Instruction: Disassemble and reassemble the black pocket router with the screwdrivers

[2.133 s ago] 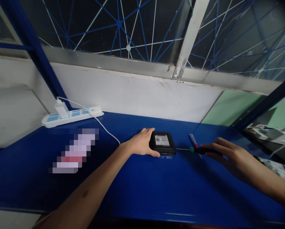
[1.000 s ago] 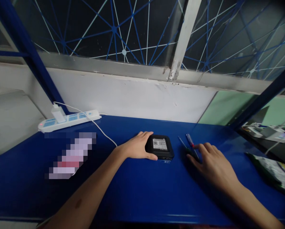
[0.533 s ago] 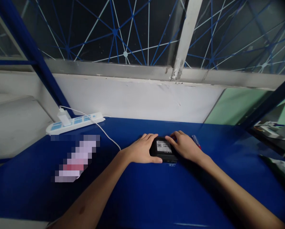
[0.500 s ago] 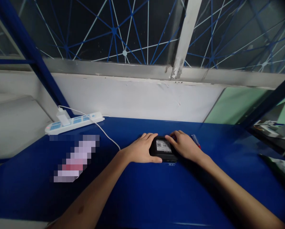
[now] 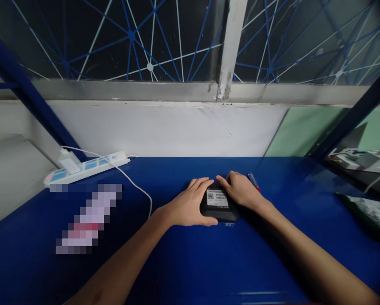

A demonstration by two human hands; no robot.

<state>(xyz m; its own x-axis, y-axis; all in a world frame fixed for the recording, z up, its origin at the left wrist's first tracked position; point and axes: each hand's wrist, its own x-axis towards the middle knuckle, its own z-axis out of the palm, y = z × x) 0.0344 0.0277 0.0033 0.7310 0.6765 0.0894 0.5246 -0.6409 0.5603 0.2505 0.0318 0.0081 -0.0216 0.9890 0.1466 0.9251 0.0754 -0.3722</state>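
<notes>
A flat black box-shaped device (image 5: 222, 214) with a white printed label and a QR code faces up on the blue table. My left hand (image 5: 190, 205) grips its left side, with the thumb along the near edge and the fingers over the far edge. At the far right corner is my right hand (image 5: 241, 190), its fingers curled down behind the device and its thumb by the far edge. Those right fingertips are partly hidden. Just beyond my right hand lies a slim object (image 5: 253, 181) with clear and red parts.
A white power strip (image 5: 91, 165) with a plugged-in charger (image 5: 69, 162) and a white cable (image 5: 132, 183) lies at the back left. Nearer is a pixelated pinkish item (image 5: 90, 218). A shiny bag (image 5: 368, 212) lies at the right. Blue frame posts and a white wall bound the table (image 5: 196, 267).
The view has shifted, so the surroundings appear further left. Both hands stay at the black device; my right thumb has moved slightly back from its label towards the far edge.
</notes>
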